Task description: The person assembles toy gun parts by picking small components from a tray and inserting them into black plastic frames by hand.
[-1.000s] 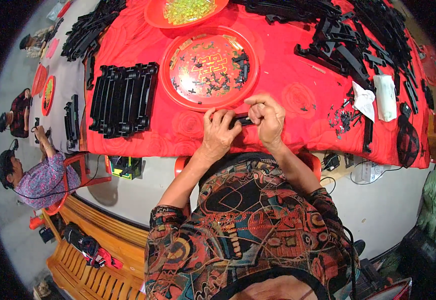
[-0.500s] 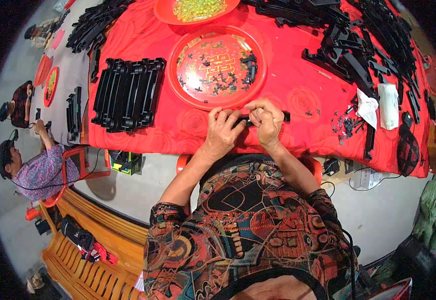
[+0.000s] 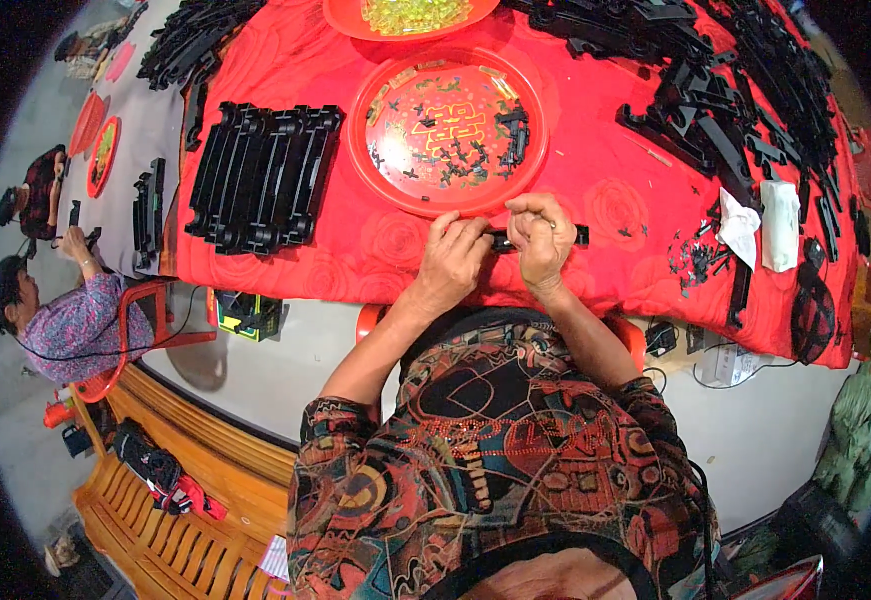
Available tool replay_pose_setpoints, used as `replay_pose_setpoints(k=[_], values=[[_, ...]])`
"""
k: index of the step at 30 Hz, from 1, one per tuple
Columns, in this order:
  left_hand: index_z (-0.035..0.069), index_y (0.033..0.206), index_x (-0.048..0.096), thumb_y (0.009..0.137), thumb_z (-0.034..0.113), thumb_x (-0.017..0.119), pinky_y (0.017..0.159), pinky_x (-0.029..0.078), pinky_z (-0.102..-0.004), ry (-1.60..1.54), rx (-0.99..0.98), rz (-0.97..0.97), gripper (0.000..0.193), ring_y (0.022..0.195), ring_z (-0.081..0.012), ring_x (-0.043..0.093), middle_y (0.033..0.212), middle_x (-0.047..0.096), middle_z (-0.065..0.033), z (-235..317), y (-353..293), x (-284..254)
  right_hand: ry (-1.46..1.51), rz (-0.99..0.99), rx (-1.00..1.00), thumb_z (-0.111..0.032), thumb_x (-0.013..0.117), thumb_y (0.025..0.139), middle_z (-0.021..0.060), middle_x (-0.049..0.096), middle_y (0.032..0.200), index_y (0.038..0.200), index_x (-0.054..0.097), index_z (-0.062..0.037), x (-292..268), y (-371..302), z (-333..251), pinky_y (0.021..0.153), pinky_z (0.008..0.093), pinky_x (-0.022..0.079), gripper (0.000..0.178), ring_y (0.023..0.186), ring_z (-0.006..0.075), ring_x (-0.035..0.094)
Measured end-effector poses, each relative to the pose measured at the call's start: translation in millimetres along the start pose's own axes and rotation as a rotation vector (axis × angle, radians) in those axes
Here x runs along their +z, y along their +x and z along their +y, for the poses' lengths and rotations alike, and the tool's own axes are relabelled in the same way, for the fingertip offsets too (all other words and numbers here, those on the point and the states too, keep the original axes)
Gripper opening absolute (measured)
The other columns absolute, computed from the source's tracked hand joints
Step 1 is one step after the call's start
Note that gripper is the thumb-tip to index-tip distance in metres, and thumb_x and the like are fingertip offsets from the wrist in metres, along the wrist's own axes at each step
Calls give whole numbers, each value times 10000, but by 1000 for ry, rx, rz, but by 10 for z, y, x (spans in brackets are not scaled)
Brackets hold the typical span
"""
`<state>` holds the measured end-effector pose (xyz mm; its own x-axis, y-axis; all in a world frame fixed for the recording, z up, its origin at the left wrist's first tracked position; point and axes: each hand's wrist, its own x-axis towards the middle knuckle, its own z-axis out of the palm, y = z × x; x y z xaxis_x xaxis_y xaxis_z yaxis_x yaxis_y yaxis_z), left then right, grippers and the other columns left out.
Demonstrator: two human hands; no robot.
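Note:
A black plastic bar (image 3: pixel 502 241) lies across the near edge of the red-covered table. My left hand (image 3: pixel 453 258) is closed round its left end. My right hand (image 3: pixel 543 243) is curled in a pinch over the bar; whatever is between its fingertips is hidden. The bar's right end pokes out beyond that hand. Just past my hands is a round red tray (image 3: pixel 364 165) with small black cross-shaped pieces (image 3: pixel 456 160) scattered in it. Left of the tray, finished-looking black bars (image 3: pixel 266 180) lie side by side in a block.
A red bowl (image 3: pixel 336 20) of yellow-green pieces stands behind the tray. Black parts are heaped (image 3: pixel 701 110) at the far right, near a white tissue (image 3: pixel 740 228), a pale block (image 3: pixel 779 225) and small black bits (image 3: pixel 696 258). A co-worker (image 3: pixel 86 320) sits at the left; a wooden bench (image 3: pixel 186 500) stands behind.
The whole view has shifted slightly, so the table things sit a little further right. My left hand has drawn slightly away from my right, which stays pinched over the bar.

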<state>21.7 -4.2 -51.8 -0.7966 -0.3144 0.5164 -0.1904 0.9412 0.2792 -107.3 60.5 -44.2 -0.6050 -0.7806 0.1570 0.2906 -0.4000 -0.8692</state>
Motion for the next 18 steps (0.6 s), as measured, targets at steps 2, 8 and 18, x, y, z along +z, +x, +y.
replay_pose_setpoints(k=[2,8,18], values=[[25,897,626,708,114,561,924,361,-425,-33,-7,57,218,903,-226,551,1000,584,-107,2,5,-8,2,30,14,-26,379,822,-58,378,571,881,556,32,0,14,11,417,200,229,195,467,13,297],[57,925,637,712,115,570,887,372,-412,-37,1,-8,230,909,-213,544,1005,582,-90,-43,26,-48,83,29,36,-21,382,814,-57,382,574,874,555,31,7,52,-4,418,198,235,191,471,16,304],[55,902,639,691,103,593,872,357,-415,-57,-19,-38,221,905,-215,534,1012,582,-77,-32,47,-50,-101,-3,25,-22,391,809,-39,418,598,853,553,29,58,-1,-18,430,201,257,175,493,18,325]])
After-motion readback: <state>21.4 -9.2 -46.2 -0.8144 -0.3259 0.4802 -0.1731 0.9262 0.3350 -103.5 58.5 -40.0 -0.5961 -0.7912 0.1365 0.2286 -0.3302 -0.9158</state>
